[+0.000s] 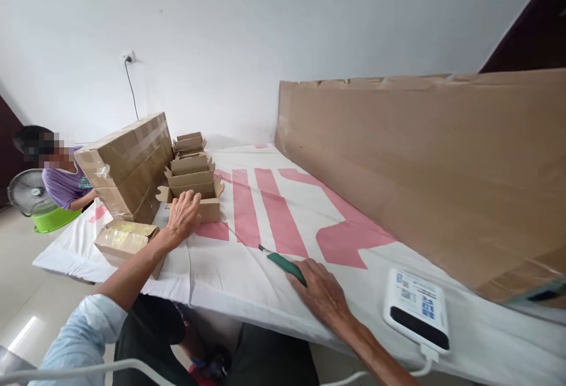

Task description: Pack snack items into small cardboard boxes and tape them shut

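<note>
My left hand point(183, 216) is at the nearest open cardboard box point(210, 210), its fingers curled over the box's near side. This small brown box has its flaps raised and stands at the front of a row of similar open boxes point(190, 165). My right hand point(322, 290) rests low over the cloth, with a green utility knife point(285, 265) between the thumb and fingers. The knife's tip points left and away from me, close to the cloth. Part of its handle lies against the fingers.
A white cloth with pink shapes covers the table point(247, 280). Large taped cartons point(128, 162) and a closed small box point(126, 237) stand left. A big cardboard sheet point(420, 168) leans at right, near a white corded device point(415, 309). Another person point(66, 182) sits far left by a fan point(33, 191).
</note>
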Available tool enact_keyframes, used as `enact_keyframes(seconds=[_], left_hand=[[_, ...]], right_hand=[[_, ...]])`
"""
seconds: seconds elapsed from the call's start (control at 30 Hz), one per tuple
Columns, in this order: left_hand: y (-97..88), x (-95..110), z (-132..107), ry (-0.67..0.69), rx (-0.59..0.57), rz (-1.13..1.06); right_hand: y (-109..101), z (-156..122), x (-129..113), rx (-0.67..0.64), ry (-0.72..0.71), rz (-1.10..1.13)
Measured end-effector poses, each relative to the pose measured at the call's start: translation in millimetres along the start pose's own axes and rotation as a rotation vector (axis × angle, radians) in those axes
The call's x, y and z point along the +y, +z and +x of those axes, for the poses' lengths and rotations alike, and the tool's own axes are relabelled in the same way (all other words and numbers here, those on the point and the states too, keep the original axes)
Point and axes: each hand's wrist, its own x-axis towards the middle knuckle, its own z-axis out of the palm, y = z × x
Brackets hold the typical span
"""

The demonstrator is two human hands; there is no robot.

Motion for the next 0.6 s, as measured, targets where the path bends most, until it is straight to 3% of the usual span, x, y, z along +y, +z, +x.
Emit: enact_keyframes(seconds=[0.1, 0.2, 0.3, 0.37, 0.47, 0.6], left_hand=[[-21.7, -31, -43, -0.074, 0.071, -0.049], [-36.1, -91, -88, -0.289, 0.102, -0.037], [-37.3, -154, -126, -0.597, 0.023, -0.042], [-30.8, -184, -143, -0.726, -0.055, -0.106], [-14.7, -203, -157, -0.758, -0.09, -0.213], [8.7, -186, -168, -0.714, -0.025, -0.349]], right_hand=[[2, -1, 2, 0.004, -0.003, -0.003], [1, 0, 0, 0.005, -0.004, -0.006], [-2, 1, -5, -0.002, 0.002, -0.007], [-4, 2, -7, -0.001, 0.015, 0.01], [-7, 3, -8, 0.014, 0.05, 0.093], [-14, 8, -12, 0.073, 0.192, 0.306]])
